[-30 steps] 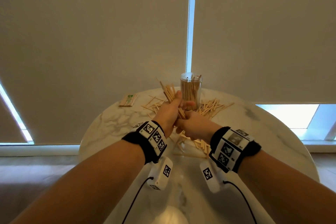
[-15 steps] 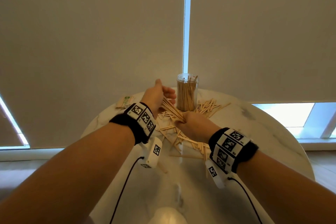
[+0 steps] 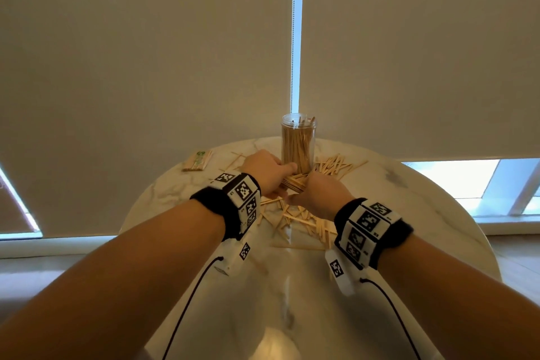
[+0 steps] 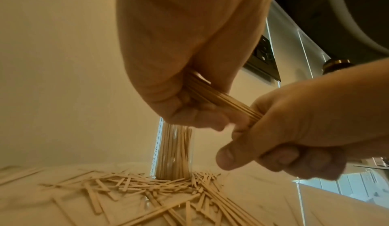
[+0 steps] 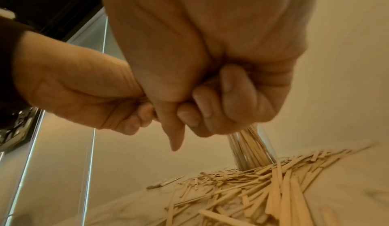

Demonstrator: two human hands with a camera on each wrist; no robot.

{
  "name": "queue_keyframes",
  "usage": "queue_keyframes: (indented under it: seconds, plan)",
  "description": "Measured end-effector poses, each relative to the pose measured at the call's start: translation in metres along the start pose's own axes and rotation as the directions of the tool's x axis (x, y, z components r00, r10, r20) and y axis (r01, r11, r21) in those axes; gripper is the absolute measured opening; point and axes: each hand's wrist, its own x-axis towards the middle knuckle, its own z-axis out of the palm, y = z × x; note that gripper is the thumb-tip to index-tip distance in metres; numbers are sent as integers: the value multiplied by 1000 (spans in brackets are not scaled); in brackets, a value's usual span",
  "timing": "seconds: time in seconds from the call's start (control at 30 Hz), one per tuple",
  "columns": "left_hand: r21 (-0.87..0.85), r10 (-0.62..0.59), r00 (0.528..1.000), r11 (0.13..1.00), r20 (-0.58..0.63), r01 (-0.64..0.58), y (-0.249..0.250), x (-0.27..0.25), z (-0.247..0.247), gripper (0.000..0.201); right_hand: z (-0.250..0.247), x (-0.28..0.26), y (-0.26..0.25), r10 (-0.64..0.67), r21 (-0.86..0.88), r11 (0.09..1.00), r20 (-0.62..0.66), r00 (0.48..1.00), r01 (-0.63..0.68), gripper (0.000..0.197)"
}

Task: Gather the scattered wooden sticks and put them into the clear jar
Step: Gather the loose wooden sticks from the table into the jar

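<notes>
A clear jar packed with upright wooden sticks stands at the far side of the round marble table. Just in front of it both hands meet on one bundle of sticks. My left hand grips one end of the bundle, and my right hand grips the other end with curled fingers. Loose sticks lie scattered under the hands, and more sticks are piled to the right of the jar.
A small banded pack of sticks lies at the table's far left. Roller blinds hang right behind the table, with a bead chain above the jar. The near half of the tabletop holds only the wrist cables.
My left hand, open and raised beside the jar half a second ago, has come down and closed on the bundle that my right hand holds. The bundle now lies flatter, in front of the jar.
</notes>
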Motion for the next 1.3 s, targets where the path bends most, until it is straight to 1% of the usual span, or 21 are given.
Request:
queue_keyframes:
  seconds: [0.07, 0.13, 0.17, 0.23, 0.3, 0.4, 0.43, 0.5, 0.53, 0.57, 0.67, 0.73, 0.83, 0.9, 0.93, 1.0, 1.03, 1.13, 1.23, 1.27, 1.3]
  plan:
    - [104, 6, 994, 995, -105, 5, -5, 6, -2, 39, -3, -5, -3, -64, 25, 998, -60, 996, 65, 38]
    - [17, -49, 983, 998, -175, 53, -11, 15, -5, 39, -9, -9, -7, -171, 25, 984, -179, 969, 178, 41]
    - [-48, -86, 980, 996, -178, 79, -14, 19, -6, 37, -11, -10, -10, -224, -4, 973, -235, 946, 230, 45]
    - [-191, -140, 984, 974, -108, 117, -20, 29, -6, 33, -14, -8, -12, -291, -61, 956, -302, 908, 286, 51]
    - [-322, -168, 986, 934, -7, 157, -20, 35, -5, 35, -20, 1, -11, -316, -88, 949, -324, 892, 304, 49]
    - [-425, -206, 975, 878, 82, 222, -13, 50, -7, 56, -41, 21, -7, -293, -110, 956, -288, 912, 272, 47]
    - [-458, -223, 970, 856, 93, 240, -12, 58, -9, 57, -52, 30, -5, -279, -117, 960, -281, 918, 256, 45]
    - [-508, -232, 970, 828, 78, 239, -9, 77, -17, 40, -76, 48, -3, -238, -120, 970, -291, 926, 212, 43]
    - [-497, -220, 973, 839, 63, 222, -8, 87, -21, 29, -89, 59, -1, -212, -120, 976, -308, 928, 183, 44]
    - [-460, -201, 979, 865, 46, 199, -8, 99, -23, 26, -102, 71, 1, -187, -125, 980, -331, 925, 153, 45]
    - [-261, -153, 988, 953, 22, 154, -7, 136, -24, 49, -140, 109, 7, -144, -220, 973, -373, 917, 63, 45]
    - [-153, -125, 990, 979, 57, 133, -4, 156, -19, 74, -158, 133, 4, -123, -334, 943, -329, 936, 7, 44]
    - [-50, -45, 994, 997, 100, 50, -2, 182, -1, 119, -168, 167, -5, -118, -519, 855, -225, 967, -16, 43]
    - [-103, -4, 996, 995, 88, 13, -1, 197, 12, 140, -168, 185, -14, -107, -624, 781, -156, 982, -14, 42]
    - [-139, 0, 997, 990, 81, 11, 0, 203, 17, 146, -166, 193, -18, -95, -681, 732, -122, 988, -14, 43]
    - [-173, 5, 997, 985, 76, 8, 0, 211, 26, 146, -157, 207, -26, -71, -790, 614, -53, 996, 2, 47]
    - [-168, 14, 997, 986, 72, -1, -2, 214, 31, 142, -151, 213, -30, -70, -828, 560, -23, 997, 20, 48]
    - [-130, 51, 998, 990, 39, -45, -11, 221, 38, 117, -131, 233, -34, -66, -890, 451, 43, 997, 68, 48]
    - [-152, 54, 994, 988, 92, -39, -16, 226, 37, 115, -121, 244, -37, -61, -887, 448, 95, 994, 112, 46]
    - [-142, 51, 994, 989, 93, -37, -16, 226, 37, 115, -123, 244, -41, -52, -879, 462, 101, 994, 114, 46]
    - [-134, 54, 995, 990, 82, -42, -16, 226, 37, 114, -126, 243, -45, -35, -852, 511, 113, 993, 115, 47]
